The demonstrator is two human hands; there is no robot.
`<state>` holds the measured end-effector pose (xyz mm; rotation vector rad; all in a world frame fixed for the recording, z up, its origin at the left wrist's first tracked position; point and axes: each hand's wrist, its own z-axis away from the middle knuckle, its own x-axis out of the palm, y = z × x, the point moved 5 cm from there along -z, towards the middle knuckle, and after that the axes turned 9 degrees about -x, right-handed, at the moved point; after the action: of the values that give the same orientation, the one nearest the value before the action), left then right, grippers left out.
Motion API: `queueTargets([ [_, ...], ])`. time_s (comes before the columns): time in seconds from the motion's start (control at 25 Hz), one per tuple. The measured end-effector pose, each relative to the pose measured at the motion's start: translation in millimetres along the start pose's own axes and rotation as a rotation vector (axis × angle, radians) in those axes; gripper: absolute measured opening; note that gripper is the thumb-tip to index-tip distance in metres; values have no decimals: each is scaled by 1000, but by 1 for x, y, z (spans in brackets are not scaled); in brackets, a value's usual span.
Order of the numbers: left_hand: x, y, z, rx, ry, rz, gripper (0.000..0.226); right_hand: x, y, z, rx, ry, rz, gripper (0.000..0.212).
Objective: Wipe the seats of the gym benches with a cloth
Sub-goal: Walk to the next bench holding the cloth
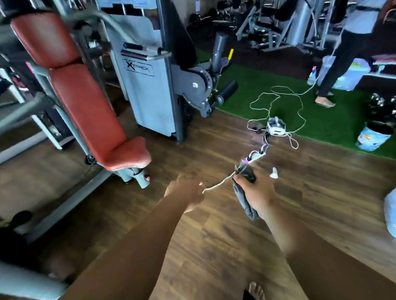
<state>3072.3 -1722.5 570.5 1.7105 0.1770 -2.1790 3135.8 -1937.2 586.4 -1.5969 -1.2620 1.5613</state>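
A machine with a red padded backrest (74,87) and a small red seat (128,154) stands at the left. My right hand (256,193) is shut on a grey cloth (245,204) that hangs below the fist; a dark object and a white cable also sit in or by that grip. My left hand (187,192) is held out beside it, right of the seat and apart from it, fingers loosely curled with nothing clearly in them. Both hands hover over the wooden floor.
A grey weight-stack machine (147,83) stands behind the seat. A white power strip (257,156), a charger (276,126) and looped cables lie on the floor by the green turf (328,111). A person's legs (335,73), a small bin (375,136), more machines behind.
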Motion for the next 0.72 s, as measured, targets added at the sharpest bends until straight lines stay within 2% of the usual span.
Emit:
queueTargets([
  [0.16, -29, -19, -95, -186, 29, 102, 49, 45, -3, -141, -74, -204, 37, 19],
  [0.36, -57, -91, -167, -418, 85, 218, 43, 143, -19, -259, -139, -389, 30, 36],
  [0.48, -55, -156, -209, -527, 80, 251, 44, 227, -24, -308, -137, -534, -25, 35],
  [0.56, -53, -200, -242, -588, 71, 263, 45, 279, -29, -336, -141, -573, -59, 34],
  [0.72, -63, -259, -292, -659, 47, 305, 50, 347, -55, -382, -179, -676, -17, 22],
])
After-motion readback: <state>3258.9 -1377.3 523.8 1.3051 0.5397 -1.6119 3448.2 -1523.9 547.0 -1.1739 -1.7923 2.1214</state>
